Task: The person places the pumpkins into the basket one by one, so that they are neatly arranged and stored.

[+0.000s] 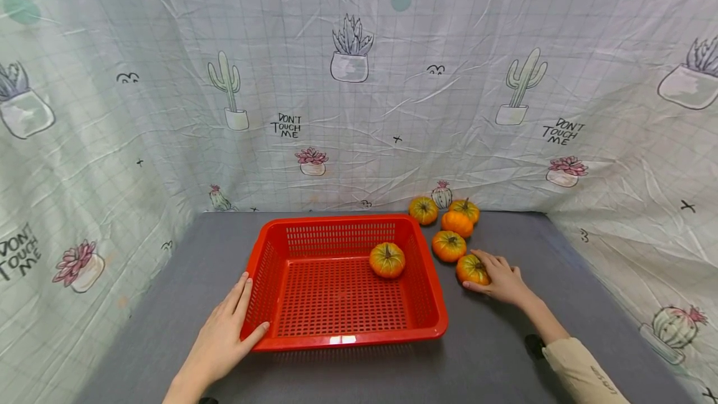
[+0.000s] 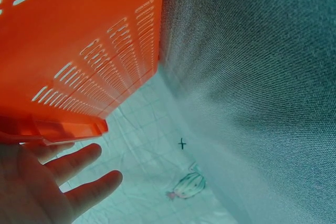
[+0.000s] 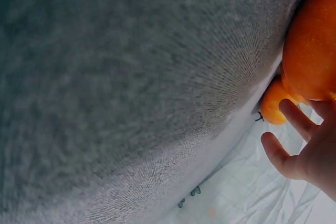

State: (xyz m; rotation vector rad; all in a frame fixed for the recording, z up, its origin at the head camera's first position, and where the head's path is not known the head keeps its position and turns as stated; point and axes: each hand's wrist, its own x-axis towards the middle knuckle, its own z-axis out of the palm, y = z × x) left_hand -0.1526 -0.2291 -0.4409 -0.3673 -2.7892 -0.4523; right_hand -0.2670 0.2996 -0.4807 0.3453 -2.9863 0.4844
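A red plastic basket (image 1: 342,340) with slotted walls sits on the grey table. My left hand (image 1: 221,329) rests at its left rim, fingers straight and thumb spread over the near corner; in the left wrist view the fingers (image 2: 79,163) lie along the rim. Inside the basket, towards the right, is one small orange-green pumpkin (image 1: 387,260). To the basket's right, my right hand (image 1: 505,280) grips another pumpkin (image 1: 471,270), its thumb on the near side and fingers over the far side. That pumpkin (image 3: 315,43) looms large in the right wrist view.
Several more pumpkins stand behind the gripped one: an orange one (image 1: 449,246) close by, another orange one (image 1: 457,224), and two yellowish ones at the table's back edge. A cactus-printed cloth (image 1: 359,111) hangs behind and along both sides of the table (image 1: 213,248).
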